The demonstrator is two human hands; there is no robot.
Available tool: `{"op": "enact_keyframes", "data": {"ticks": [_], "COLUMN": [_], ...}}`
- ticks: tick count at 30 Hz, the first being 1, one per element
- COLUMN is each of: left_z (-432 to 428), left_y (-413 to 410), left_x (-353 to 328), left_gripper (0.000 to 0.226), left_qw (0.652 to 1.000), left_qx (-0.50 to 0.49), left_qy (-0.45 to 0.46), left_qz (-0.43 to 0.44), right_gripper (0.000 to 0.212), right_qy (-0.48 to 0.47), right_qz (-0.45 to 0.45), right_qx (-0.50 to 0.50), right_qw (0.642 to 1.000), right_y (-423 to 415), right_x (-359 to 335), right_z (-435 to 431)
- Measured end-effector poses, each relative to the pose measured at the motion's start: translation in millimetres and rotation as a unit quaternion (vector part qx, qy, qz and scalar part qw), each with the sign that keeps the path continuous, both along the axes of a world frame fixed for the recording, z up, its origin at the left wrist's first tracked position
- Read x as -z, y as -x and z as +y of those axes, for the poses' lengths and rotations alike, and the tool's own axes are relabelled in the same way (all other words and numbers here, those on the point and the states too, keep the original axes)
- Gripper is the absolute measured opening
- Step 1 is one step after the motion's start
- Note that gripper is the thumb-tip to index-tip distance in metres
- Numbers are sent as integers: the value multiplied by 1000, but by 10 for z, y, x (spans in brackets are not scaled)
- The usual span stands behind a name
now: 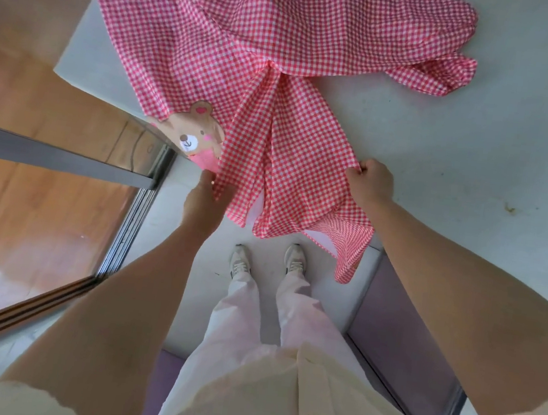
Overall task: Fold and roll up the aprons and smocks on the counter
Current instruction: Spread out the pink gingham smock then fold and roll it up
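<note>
Cream shirt [277,397] lay closest. The right hand [370,181] pinched the pink gingham smock [250,49] at its near edge with curled fingers. The left hand [203,198] met the hem alongside, fingers hidden under cloth, its hold unclear. Thin and limp, the fabric looked best held by its hems. Beyond both hands it sprawled over the grey counter [446,142].

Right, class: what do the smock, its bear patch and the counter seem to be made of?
Smock: thin woven cloth, likely a cotton blend, matte; it creases and drapes in soft folds.
Bear patch: apparently applied fabric, flat and matte; the detail is unclear.
Counter: hard, smooth pale slab, perhaps stone or laminate; faint sheen, small stains.
</note>
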State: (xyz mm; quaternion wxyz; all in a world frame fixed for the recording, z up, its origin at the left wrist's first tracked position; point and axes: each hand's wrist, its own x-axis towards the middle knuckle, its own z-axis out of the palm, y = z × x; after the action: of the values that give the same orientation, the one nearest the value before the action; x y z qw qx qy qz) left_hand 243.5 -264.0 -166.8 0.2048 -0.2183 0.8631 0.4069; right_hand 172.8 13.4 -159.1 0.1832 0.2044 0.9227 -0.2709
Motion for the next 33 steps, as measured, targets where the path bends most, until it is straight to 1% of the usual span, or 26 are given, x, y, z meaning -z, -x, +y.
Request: {"op": "enact_keyframes", "data": {"ticks": [1, 2, 3, 4, 5, 7, 8, 11, 12, 14, 15, 16, 17, 18, 20, 21, 23, 24, 25, 26, 27, 28, 29, 31, 33], "left_z": [-27, -46, -74, -93, -109, -132, -150, -127, -103, -11, 55, 108, 161, 228, 350, 410, 566, 647, 711, 771, 835, 881, 930, 1013, 1067], "left_y": [-27, -54, -95, -132, -177, -201, -245, -300, -319, -378, -409, -423, -428, -449, -443, -440, -439, -432, -419, -403, -394, -381, -369, -352, -344], "left_x": [-11, -21, -23, -29, -71, -100, -110, -144, -171, -263, -326, -356, -381, -407, -468, -496, -562, -598, -622, -647, -664, -670, -671, -674, -679], "left_gripper": [54, 57, 53, 47, 45, 50, 49, 32, 31, 36, 42, 49, 53, 52, 51, 50, 38, 32, 28, 26, 25, 24, 23, 21, 21], "left_qw": [998, 993, 986, 985, 989, 997, 998, 998, 997, 995, 995, 996, 996, 994, 986, 982, 974, 969, 965, 960, 955, 951, 948, 947, 949], "left_qx": [37, 84, 116, 117, 93, 34, 25, -1, -14, -42, -53, -62, -73, -90, -121, -130, -144, -150, -157, -161, -164, -166, -168, -165, -152], "left_qy": [14, 49, 79, 89, 79, 40, 38, 57, 66, 68, 51, 19, -16, -46, -104, -127, -168, -187, -204, -222, -240, -253, -263, -271, -272], "left_qz": [-38, -72, -90, -94, -87, -61, -39, 8, 28, 64, 69, 66, 57, 49, 44, 44, 51, 55, 58, 60, 61, 62, 59, 49, 40], "right_gripper": [17, 18, 20, 21, 21, 21, 22, 20, 18, 17, 15, 14, 13, 14, 19, 23, 26, 21, 8, 14, 27, 36, 42, 43, 32], "right_qy": [-4, -7, -10, -13, -14, -16, -16, -24, -25, -22, -17, -1, 40, 100, 232, 276, 316, 324, 343, 359, 381, 400, 416, 419, 387], "right_qz": [5, 9, 11, 12, 13, 21, 31, 68, 74, 77, 78, 79, 78, 74, 36, 11, -62, -102, -143, -175, -205, -232, -248, -252, -227], "right_qx": [0, 0, -2, -4, -7, -2, -6, -25, -29, -30, -22, -4, 19, 40, 59, 39, -27, -60, -86, -98, -103, -105, -106, -101, -92], "right_qw": [1000, 1000, 1000, 1000, 1000, 1000, 999, 997, 997, 996, 997, 997, 996, 991, 970, 960, 946, 939, 924, 912, 896, 880, 869, 866, 889], "right_y": [-13, -17, -33, -50, -74, -72, -99, -139, -160, -200, -204, -203, -201, -218, -259, -287, -351, -377, -404, -417, -431, -443, -448, -454, -452], "right_x": [-12, -17, -28, -33, -63, -57, -72, -141, -150, -192, -236, -245, -250, -272, -331, -322, -331, -379, -435, -507, -545, -582, -597, -592, -575], "right_z": [-9, -6, -3, 5, 9, 35, 43, 48, 52, 48, 45, 40, 38, 43, 16, 10, 2, -2, -29, -60, -73, -105, -121, -157, -167]}}
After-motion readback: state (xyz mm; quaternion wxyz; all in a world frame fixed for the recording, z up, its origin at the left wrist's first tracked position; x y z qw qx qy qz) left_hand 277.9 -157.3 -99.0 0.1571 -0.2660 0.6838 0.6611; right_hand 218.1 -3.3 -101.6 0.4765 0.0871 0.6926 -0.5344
